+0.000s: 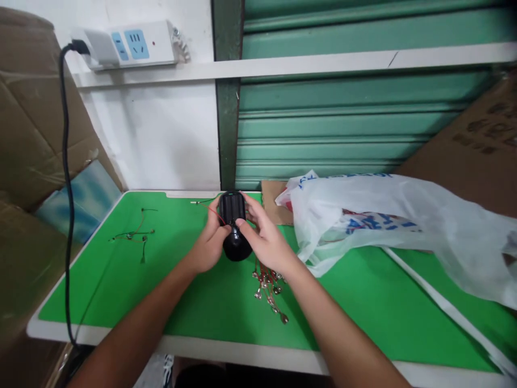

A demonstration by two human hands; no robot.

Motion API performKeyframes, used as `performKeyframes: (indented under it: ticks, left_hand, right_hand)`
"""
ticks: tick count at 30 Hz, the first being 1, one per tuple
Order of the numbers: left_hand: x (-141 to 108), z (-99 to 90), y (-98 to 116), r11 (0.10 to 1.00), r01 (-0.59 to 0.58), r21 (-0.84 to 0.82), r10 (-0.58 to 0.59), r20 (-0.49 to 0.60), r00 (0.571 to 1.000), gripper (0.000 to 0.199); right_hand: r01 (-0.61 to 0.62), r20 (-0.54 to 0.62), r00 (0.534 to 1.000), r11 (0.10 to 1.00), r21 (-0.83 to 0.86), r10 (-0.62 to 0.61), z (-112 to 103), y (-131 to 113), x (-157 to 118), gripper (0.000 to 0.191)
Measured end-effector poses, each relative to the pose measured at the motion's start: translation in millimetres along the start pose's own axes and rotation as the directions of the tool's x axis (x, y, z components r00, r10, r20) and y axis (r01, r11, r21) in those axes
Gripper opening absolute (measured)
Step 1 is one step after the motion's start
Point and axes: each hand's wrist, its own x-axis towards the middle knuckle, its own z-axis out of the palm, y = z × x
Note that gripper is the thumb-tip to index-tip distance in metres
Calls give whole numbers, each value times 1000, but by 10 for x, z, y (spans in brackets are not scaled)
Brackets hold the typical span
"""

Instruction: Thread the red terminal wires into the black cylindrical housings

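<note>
Between my two hands is a black plastic housing (237,245) with a rounded near end and a ribbed, battery-compartment-like upper part; its exact kind I cannot make out. My left hand (210,241) grips its left side, thumb near the middle. On the other side my right hand (264,234) is closed round it, with the thumb pressing at the centre. A thin red wire (212,211) runs from the housing to the left, beside a dark wire with a pale tip. Below my right hand lies a bundle of wires with small metal contacts (265,283).
Several loose wired contacts (131,235) lie on the left of the green tabletop (194,318). A translucent plastic bag (323,215) covers the right back, by a cardboard piece (277,196). A black cable (67,178) hangs at left from a power strip (133,44).
</note>
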Motion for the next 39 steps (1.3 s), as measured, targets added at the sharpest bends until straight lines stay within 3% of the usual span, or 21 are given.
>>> performKeyframes:
  ticks: [3,9,23,39]
  left_hand:
    - [-17,0,84,999,-19,46,18,34,999,68]
    - [-29,-2,150,989,-73,127,63,83,995,68]
    - [-38,-56,183,946,-127,298,87,146,986,65]
    - [-32,-2,60,953,-169,250,149,98,984,59]
  right_hand:
    - [18,31,999,1000,-22,-17,-11,-20,-13,70]
    - [104,72,993,991,-82,-98,-24,-51,-24,71]
    - [5,32,999,999,49,-6,59,-12,-27,69]
    - [-23,-24,999,1000,2,23,141,1,-44,62]
